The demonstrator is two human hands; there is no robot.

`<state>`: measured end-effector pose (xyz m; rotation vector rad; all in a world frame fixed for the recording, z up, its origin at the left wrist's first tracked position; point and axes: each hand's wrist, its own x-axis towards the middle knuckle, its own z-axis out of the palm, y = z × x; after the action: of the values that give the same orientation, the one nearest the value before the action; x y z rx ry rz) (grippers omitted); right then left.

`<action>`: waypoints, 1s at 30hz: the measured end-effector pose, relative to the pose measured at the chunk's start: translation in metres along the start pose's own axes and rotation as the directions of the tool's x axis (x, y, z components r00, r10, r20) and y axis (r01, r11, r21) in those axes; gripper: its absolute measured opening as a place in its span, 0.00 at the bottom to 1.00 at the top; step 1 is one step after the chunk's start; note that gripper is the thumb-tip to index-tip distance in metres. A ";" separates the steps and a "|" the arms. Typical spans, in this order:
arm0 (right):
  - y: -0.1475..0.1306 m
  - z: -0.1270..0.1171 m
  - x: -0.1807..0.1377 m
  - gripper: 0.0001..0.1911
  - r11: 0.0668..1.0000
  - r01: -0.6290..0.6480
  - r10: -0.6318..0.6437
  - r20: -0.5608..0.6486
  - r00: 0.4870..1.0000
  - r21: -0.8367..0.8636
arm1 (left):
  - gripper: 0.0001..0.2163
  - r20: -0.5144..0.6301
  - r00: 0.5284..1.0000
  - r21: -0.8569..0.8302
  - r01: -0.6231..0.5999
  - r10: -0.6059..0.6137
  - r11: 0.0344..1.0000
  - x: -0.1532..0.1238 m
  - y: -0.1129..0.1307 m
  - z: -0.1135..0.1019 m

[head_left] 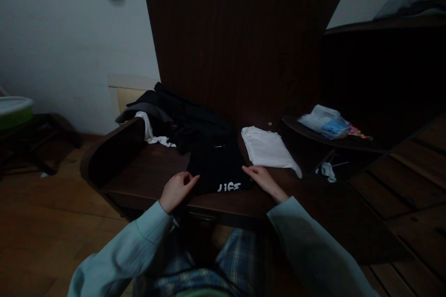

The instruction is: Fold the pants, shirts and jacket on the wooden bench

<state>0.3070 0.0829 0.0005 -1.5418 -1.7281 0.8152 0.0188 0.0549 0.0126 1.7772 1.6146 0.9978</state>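
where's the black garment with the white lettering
In the head view, the black garment lies near the front edge of the desk, between the left hand and the right hand, left of the folded white cloth.

Black garment [216, 169] (white lettering [229, 187]), folded flat on dark wooden surface [153, 171].

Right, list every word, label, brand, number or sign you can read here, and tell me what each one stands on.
"Life", apparently: white stylised letters on the black cloth.
Small pale mark higher on the same cloth: too small to read.
Blue-and-white plastic packet: any print is too blurred to read.
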 end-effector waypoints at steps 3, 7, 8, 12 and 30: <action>-0.003 -0.002 -0.016 0.22 0.997 0.070 -0.072 0.055 0.996 0.033 | 0.14 0.050 0.999 -0.049 -0.013 0.016 0.999 -0.008 0.004 0.004; -0.009 -0.003 -0.021 0.19 0.980 0.145 -0.147 0.005 0.989 0.134 | 0.13 0.066 0.995 -0.183 -0.059 0.072 0.981 -0.003 0.006 0.007; -0.010 -0.003 -0.021 0.18 0.976 0.137 -0.136 -0.017 0.991 0.171 | 0.13 0.016 0.997 -0.216 -0.070 0.076 0.974 -0.002 0.005 0.007; -0.012 -0.001 -0.021 0.17 0.930 0.046 -0.056 0.017 0.998 0.364 | 0.13 -0.142 0.989 -0.315 -0.081 0.037 0.946 -0.003 0.001 0.011; -0.012 -0.004 -0.023 0.20 0.832 -0.135 0.117 0.068 0.991 0.538 | 0.13 -0.027 0.998 -0.442 0.035 -0.052 0.896 -0.001 -0.012 -0.001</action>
<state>0.3048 0.0592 0.0104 -1.2552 -1.2632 1.2760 0.0115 0.0555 0.0036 1.4133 1.3081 1.2665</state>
